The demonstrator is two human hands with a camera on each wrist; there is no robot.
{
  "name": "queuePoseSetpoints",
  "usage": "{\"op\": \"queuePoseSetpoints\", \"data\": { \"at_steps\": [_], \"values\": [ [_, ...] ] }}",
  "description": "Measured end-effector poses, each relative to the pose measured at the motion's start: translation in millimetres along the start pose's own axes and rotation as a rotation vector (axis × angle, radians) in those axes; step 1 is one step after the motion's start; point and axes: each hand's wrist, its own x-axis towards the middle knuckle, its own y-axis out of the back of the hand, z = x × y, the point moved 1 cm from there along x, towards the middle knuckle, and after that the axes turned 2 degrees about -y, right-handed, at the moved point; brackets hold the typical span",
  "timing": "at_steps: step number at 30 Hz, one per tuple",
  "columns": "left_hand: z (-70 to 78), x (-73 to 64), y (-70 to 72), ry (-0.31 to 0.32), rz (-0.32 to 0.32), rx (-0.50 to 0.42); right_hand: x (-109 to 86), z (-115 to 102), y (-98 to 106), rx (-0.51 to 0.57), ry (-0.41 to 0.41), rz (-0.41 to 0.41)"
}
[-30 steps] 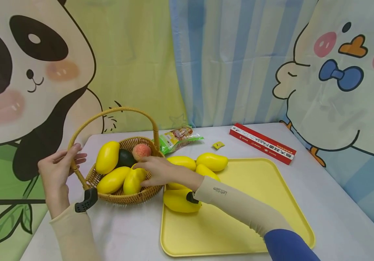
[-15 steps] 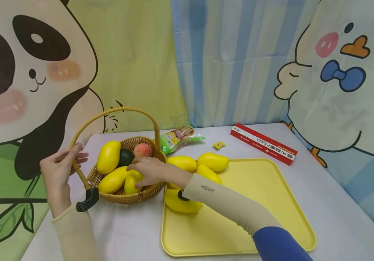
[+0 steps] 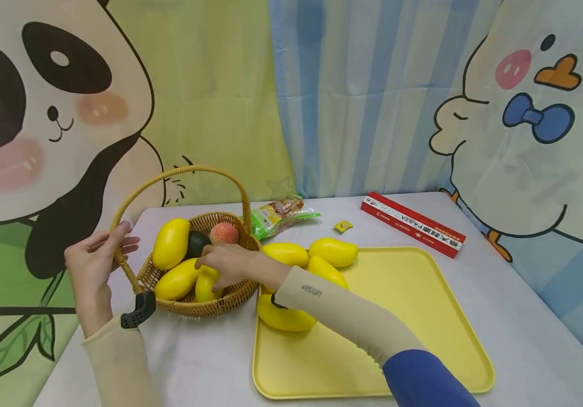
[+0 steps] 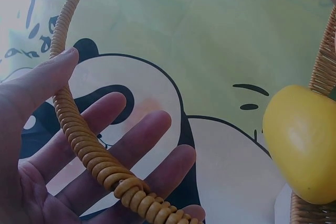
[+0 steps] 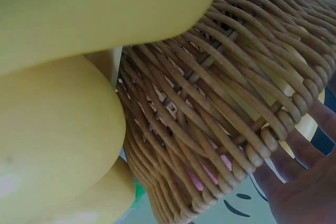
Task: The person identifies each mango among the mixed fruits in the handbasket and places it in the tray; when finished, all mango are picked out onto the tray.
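In the head view, a wicker basket (image 3: 215, 308) holds several yellow mangoes, a peach (image 3: 223, 233) and a dark green fruit (image 3: 197, 244). My left hand (image 3: 93, 260) holds the basket's handle (image 4: 86, 142) low on its left side, thumb in front and loosely bent fingers behind. My right hand (image 3: 233, 264) reaches over the rim from the right. Its fingers and thumb are bent round the front right mango (image 3: 206, 287), partly covering it. In the right wrist view, the wicker wall hides the fingertips. Another mango (image 3: 177, 280) lies beside the held one.
A yellow tray (image 3: 388, 339) stands right of the basket. Several mangoes, one of them at the front (image 3: 286, 316), lie on its left side under my right forearm. Behind are a green food bag (image 3: 278, 217), a small yellow packet (image 3: 343, 226) and a red pasta box (image 3: 413, 223).
My right hand has shifted slightly left over the front right mango, covering more of it. My left hand stays on the handle. The whole view has drifted a little.
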Motion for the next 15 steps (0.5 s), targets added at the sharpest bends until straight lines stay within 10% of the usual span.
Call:
{"op": "queuePoseSetpoints", "data": {
  "at_steps": [15],
  "values": [
    [-0.6, 1.0, 0.3, 0.001, 0.005, 0.011, 5.1, 1.8, -9.1, -0.165, -0.002, -0.044]
  ]
}}
